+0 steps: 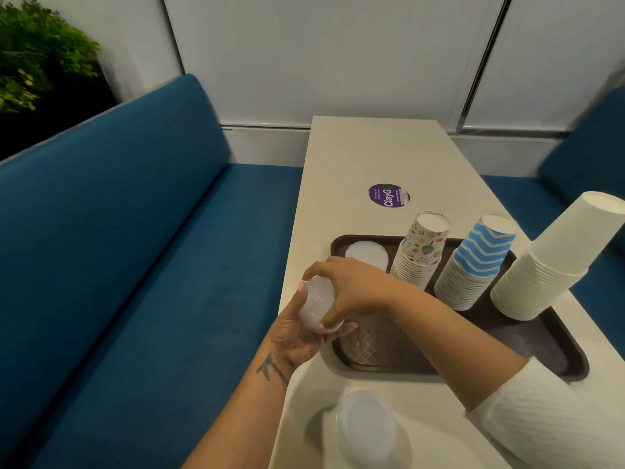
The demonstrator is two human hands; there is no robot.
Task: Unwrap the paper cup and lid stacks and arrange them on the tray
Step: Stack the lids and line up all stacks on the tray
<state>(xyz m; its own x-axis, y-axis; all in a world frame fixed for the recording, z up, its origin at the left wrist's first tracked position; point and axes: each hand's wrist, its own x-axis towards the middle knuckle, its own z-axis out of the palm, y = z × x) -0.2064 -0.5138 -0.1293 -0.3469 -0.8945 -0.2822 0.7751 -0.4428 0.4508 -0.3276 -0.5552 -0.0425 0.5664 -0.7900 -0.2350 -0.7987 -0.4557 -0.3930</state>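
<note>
A dark brown tray lies on the cream table. On it stand three upside-down cup stacks: a patterned one, a blue-and-white zigzag one and a plain white one. A white lid stack sits in the tray's far left corner. My left hand and my right hand both grip a small stack of translucent lids over the tray's left edge. Another lid stack lies on the table near me.
The narrow table carries a purple round sticker beyond the tray. Blue bench seats run along both sides. A white wall panel is at the far end, and a green plant stands at top left.
</note>
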